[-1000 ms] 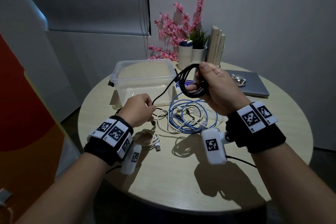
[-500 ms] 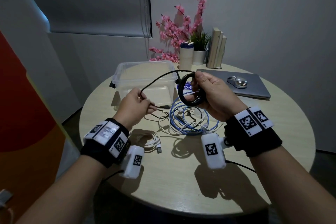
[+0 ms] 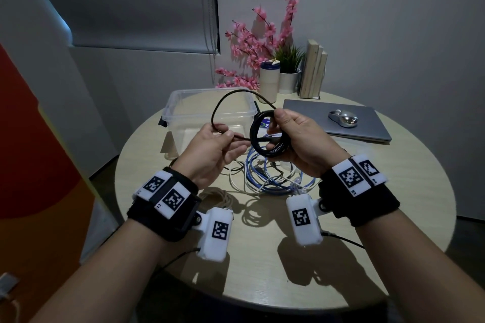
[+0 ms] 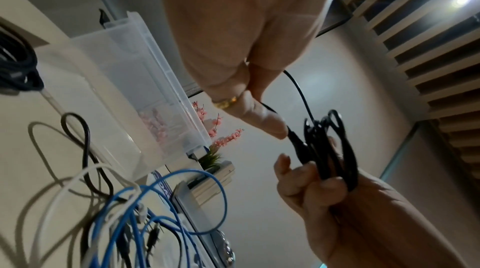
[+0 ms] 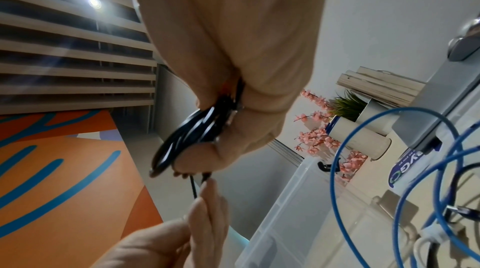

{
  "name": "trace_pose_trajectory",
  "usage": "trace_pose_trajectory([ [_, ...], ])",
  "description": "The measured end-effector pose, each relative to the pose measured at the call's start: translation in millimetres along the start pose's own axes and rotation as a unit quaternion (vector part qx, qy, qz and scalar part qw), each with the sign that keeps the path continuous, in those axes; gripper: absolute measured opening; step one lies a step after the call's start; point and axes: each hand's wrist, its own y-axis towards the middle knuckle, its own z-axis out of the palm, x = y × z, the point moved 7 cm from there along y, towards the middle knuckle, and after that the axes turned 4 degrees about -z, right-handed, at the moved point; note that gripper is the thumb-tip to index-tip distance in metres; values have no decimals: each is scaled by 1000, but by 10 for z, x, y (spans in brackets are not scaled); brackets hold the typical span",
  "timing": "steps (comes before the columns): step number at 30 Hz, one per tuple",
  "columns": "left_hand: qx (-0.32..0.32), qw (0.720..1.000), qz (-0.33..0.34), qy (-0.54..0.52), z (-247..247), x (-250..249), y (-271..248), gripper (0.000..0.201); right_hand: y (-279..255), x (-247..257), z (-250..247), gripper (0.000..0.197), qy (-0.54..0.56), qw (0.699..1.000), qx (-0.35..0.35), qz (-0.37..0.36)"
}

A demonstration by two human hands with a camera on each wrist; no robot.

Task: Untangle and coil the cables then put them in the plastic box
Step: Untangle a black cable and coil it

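My right hand (image 3: 294,136) grips a coiled black cable (image 3: 258,139) above the table, its loops bunched in my fingers (image 4: 335,182). The cable's loose tail arcs up over the clear plastic box (image 3: 183,113) and comes back to my left hand (image 3: 220,144), which pinches the plug end (image 4: 294,139) and points it into the coil. Under both hands a tangle of blue cable (image 3: 265,178) and white cable (image 3: 236,173) lies on the table. The right wrist view shows the black coil (image 5: 187,139) in my right hand.
A closed grey laptop (image 3: 315,115) with a silver mouse (image 3: 343,119) lies at the back right. A tumbler (image 3: 269,81), a potted plant (image 3: 288,76), pink flowers and books (image 3: 313,71) stand at the back. A beige coiled cord (image 3: 223,198) lies near my left wrist.
My left hand has risen from the table and drawn the cable's tail toward the coil. My right hand has lowered the coil a little, and the hands have closed in together.
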Motion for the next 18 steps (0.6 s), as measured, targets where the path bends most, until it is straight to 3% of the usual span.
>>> trace_pose_trajectory([
  [10,31,998,-28,-39,132,-8,-22,17,-29,-23,52,27,8,999,40,13],
  [15,80,993,-91,-4,132,105,-53,30,-29,6,36,30,-44,997,58,5],
  [18,80,992,-93,17,151,116,-90,22,-34,-8,3,31,-80,995,52,-3],
])
